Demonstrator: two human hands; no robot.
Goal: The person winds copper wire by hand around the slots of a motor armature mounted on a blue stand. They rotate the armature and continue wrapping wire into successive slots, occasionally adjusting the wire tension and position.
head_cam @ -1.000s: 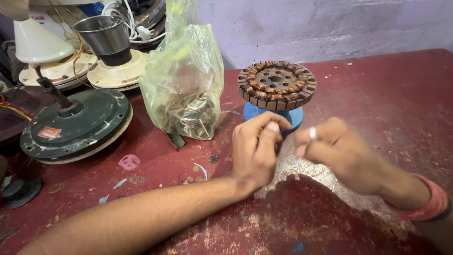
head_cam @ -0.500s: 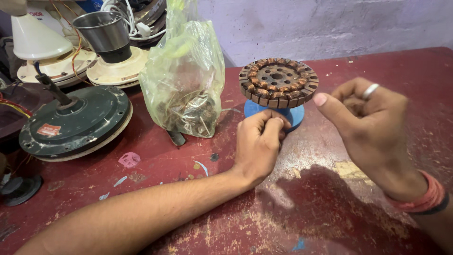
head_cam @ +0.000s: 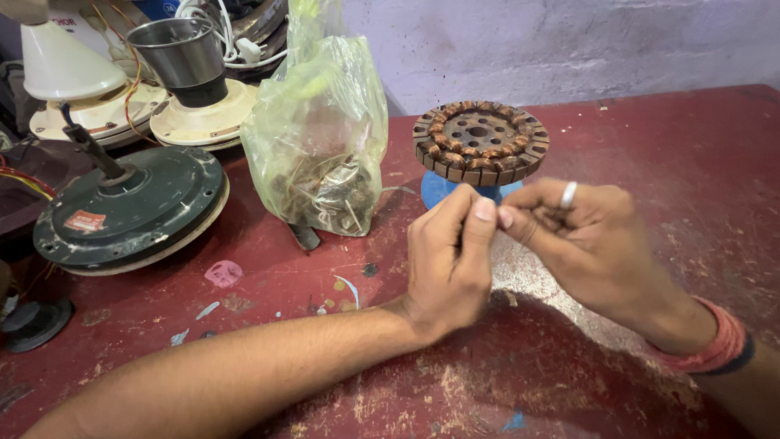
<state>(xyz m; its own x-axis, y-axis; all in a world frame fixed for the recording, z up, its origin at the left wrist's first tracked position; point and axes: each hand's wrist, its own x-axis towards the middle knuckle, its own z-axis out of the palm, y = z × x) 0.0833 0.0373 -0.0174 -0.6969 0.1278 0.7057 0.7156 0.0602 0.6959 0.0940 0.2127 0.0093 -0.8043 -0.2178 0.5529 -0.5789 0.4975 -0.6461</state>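
Round copper-wound stator (head_cam: 480,140) lying flat atop a blue stand (head_cam: 443,189) on the worn red table (head_cam: 650,146), coils ringing its holed metal hub, just beyond the fingertips.

A: Which colours are seen on the round, slotted metal stator (head_cam: 480,142)?

B: Coppery brown windings over a dark core, set on a blue base (head_cam: 439,189).

A: And the worn wooden table (head_cam: 666,154)?

B: Dark red, scuffed pale in patches; the domed fan motor housing (head_cam: 130,211) is dark green.

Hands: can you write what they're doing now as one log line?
left hand: pinched, fingertips meeting right | right hand: pinched, ring on | stator: behind hands, on blue stand | bag: left
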